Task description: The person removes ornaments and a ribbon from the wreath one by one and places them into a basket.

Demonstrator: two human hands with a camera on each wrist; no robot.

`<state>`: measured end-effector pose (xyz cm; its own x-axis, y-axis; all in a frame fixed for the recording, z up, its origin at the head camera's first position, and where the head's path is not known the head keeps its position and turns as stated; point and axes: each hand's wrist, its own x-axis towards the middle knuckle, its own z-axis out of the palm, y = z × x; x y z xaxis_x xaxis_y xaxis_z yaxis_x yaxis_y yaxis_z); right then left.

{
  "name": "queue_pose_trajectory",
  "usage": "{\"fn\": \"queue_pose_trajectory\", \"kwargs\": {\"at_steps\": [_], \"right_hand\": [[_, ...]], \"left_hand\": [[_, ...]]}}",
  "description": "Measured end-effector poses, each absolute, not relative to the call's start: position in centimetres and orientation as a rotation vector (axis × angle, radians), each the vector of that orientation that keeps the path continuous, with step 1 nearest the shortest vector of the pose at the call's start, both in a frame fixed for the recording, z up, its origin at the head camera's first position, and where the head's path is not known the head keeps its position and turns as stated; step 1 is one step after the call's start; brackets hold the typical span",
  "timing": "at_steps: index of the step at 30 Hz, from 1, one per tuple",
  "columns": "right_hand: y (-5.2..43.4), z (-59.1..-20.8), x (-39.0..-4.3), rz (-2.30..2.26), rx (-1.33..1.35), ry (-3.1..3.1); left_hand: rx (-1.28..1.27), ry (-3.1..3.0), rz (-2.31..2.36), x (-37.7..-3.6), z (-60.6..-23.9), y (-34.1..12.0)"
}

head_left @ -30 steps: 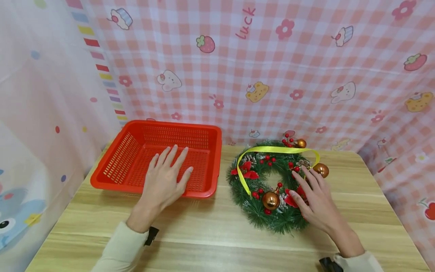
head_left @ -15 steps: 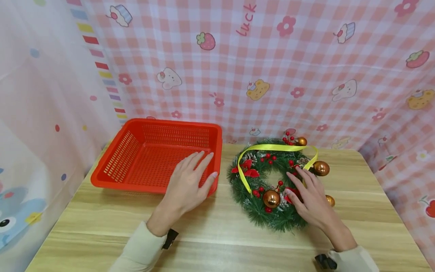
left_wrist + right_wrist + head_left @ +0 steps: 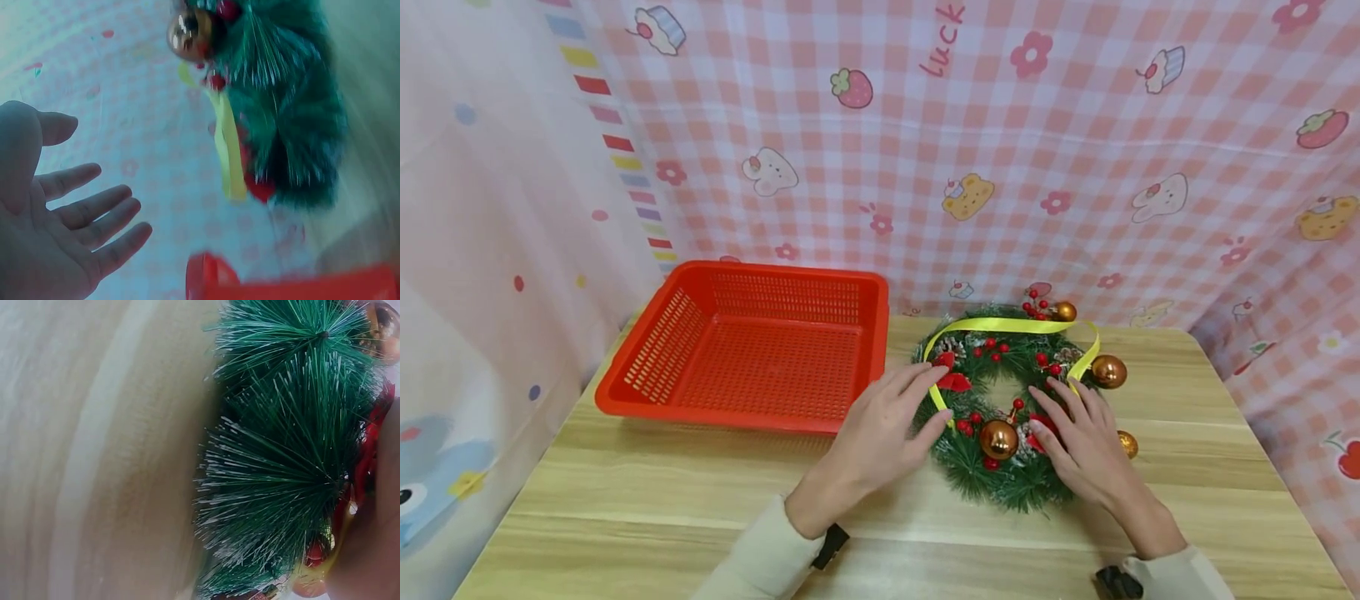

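A green Christmas wreath (image 3: 966, 475) lies on the table, trimmed with red berries, red flowers, pinecones and copper baubles (image 3: 999, 439). A yellow ribbon (image 3: 1015, 326) loops across its top. My right hand (image 3: 1090, 446) is over the wreath's right side, fingers spread and lightly bent, fingertips near a red flower. At the left side, my left hand (image 3: 880, 433) reaches with its fingertips overlapping the wreath's edge and ribbon end in the head view. The left wrist view shows the left hand (image 3: 69, 219) with parted fingers and nothing in its palm, apart from the wreath (image 3: 281, 106).
A red plastic basket (image 3: 643, 408) with slotted sides stands on the wooden table (image 3: 647, 517) left of the wreath. Its rim (image 3: 312, 284) shows low in the left wrist view. Behind the table hangs a pink checked curtain (image 3: 880, 150).
My left hand has moved right, from over the basket to the wreath's left side. My right hand has shifted only slightly left on the wreath. Basket and wreath stay in place.
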<state>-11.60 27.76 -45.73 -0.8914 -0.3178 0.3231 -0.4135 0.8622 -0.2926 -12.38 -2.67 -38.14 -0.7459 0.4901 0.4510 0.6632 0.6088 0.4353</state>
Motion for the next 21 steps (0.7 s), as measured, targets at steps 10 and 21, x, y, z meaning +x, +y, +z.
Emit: {"fn": "queue_pose_trajectory", "kwargs": {"at_steps": [10,21], "right_hand": [[27.8,-45.9,-11.6,0.492,0.539,-2.814],[27.9,-46.2,-11.8,0.46,0.526,-2.825]], "left_hand": [[-1.02,-2.712,-1.154,-12.2,-39.4,1.6],[-0.876,-2.794,-1.205,-12.2,-41.1,4.4]]}}
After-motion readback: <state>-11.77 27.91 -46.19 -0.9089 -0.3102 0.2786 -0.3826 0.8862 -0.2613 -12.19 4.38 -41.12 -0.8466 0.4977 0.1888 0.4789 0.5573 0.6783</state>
